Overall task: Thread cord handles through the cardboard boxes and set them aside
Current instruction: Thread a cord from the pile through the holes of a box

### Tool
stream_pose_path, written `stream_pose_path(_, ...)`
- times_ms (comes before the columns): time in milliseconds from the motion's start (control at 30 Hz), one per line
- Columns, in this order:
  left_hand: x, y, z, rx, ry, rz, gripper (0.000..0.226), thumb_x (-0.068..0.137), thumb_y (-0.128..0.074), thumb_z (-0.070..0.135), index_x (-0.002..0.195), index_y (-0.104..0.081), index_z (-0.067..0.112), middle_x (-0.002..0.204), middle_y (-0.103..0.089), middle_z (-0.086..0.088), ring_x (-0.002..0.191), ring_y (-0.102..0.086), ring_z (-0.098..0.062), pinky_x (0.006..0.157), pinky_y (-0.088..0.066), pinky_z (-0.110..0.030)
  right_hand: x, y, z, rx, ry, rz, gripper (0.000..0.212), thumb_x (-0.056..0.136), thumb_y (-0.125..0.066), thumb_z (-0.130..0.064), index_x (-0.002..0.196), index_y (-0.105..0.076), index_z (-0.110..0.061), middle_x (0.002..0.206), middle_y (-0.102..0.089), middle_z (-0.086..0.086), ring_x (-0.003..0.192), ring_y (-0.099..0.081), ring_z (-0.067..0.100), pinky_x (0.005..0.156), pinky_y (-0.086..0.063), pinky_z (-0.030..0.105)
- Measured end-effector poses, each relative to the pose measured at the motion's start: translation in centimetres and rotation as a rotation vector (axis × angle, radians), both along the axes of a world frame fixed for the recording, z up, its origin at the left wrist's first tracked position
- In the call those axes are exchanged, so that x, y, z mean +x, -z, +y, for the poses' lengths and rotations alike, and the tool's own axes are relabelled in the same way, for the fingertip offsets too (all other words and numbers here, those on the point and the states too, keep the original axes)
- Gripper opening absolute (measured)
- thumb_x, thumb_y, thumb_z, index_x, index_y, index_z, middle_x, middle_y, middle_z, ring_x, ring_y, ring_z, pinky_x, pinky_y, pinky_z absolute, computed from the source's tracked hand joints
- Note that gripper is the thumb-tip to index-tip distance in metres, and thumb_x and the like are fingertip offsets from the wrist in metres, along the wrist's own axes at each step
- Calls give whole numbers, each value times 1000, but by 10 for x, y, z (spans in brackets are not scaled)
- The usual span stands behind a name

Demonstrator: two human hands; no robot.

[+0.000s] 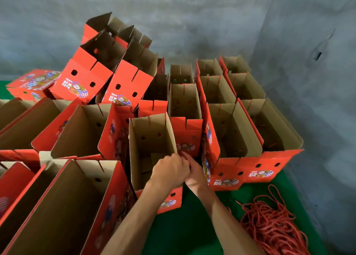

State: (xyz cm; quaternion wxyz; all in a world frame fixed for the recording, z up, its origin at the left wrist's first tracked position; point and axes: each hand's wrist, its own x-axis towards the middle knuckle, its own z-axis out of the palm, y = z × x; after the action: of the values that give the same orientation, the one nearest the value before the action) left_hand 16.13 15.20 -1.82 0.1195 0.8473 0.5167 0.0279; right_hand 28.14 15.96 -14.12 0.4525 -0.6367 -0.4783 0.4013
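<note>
An open red cardboard box (pixel 148 145) with a brown inside stands upright in front of me, two round holes in its far wall. My left hand (pixel 170 170) is curled over the box's right wall at its near corner. My right hand (pixel 192 168) lies against the outside of that same wall, fingers pointing up and left, touching the left hand. Whether a cord is between the fingers is hidden. A heap of red cord handles (pixel 269 224) lies on the green surface at the lower right.
Rows of open red boxes (pixel 233 131) stand to the right and behind, more boxes (pixel 63 206) at the left, and a leaning stack (pixel 107 70) at the back left. A grey concrete wall (pixel 308 81) closes the right side and rear. Green floor (pixel 188 226) shows between box and cords.
</note>
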Motion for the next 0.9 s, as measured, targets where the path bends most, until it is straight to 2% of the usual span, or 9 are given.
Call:
stream_pose_path(67,1,-4,-21,-240,-100,-97,43,111,-28,18,145,-37,-6,125,-60,-27,105,-67,-45,86,-58,-52,0,-4,-9,19,38,164,31,109,-46,-26,134,-65,-25,132,-68,5,126,-61,21,113,-46,42)
stream_pose_path(167,3,-12,-44,-698,-150,-209,42,110,-30,30,121,-57,1,111,-74,-22,99,-74,-34,84,-62,-39,0,-9,-24,40,55,198,38,109,-36,-45,113,-74,-46,113,-75,-17,117,-65,3,94,-49,12)
stream_pose_path(233,4,-18,-59,-976,-150,-171,43,110,-28,30,103,-60,2,112,-75,-20,104,-74,-28,86,-60,-27,1,-7,-32,39,75,95,45,106,-28,-55,119,-70,-48,121,-71,-16,125,-59,6,106,-43,20)
stream_pose_path(300,2,-20,-76,-1084,-132,-118,50,110,-29,33,103,-62,-3,105,-77,-19,103,-75,-28,96,-58,-33,3,-3,-39,47,100,176,43,108,-28,-55,115,-70,-53,116,-72,-14,120,-60,4,107,-42,32)
stream_pose_path(400,-10,-24,-95,-1045,-71,-121,43,105,-39,37,110,-65,3,89,-79,-8,94,-76,-26,101,-56,-40,5,1,-54,103,115,319,41,111,-33,-47,115,-74,-44,114,-76,-8,112,-69,8,92,-56,29)
stream_pose_path(533,-20,-26,-111,-1109,-22,-32,53,104,-39,40,117,-64,-5,97,-77,-20,82,-77,-28,85,-63,-33,3,0,-75,133,151,316,41,112,-33,-41,116,-73,-34,115,-75,-1,109,-71,14,84,-58,25)
stream_pose_path(633,-15,-26,-116,-896,12,-21,53,106,-34,41,108,-65,-3,89,-78,-18,72,-77,-25,79,-65,-36,4,0,-89,133,128,254,45,113,-32,-34,103,-74,-42,103,-76,-10,98,-70,3,79,-54,15)
stream_pose_path(733,-2,-22,-105,-626,-20,-100,42,108,-36,39,114,-60,5,94,-76,-13,78,-77,-24,78,-65,-37,5,8,-103,98,115,147,39,112,-33,-33,107,-69,-48,108,-72,-14,105,-66,2,89,-49,17)
stream_pose_path(900,11,-15,-94,-651,-122,-323,26,105,-45,29,120,-56,11,103,-69,-9,82,-74,-20,68,-66,-35,15,19,-130,-23,83,53,38,112,-37,-34,105,-70,-52,106,-71,-20,105,-65,-3,95,-48,21)
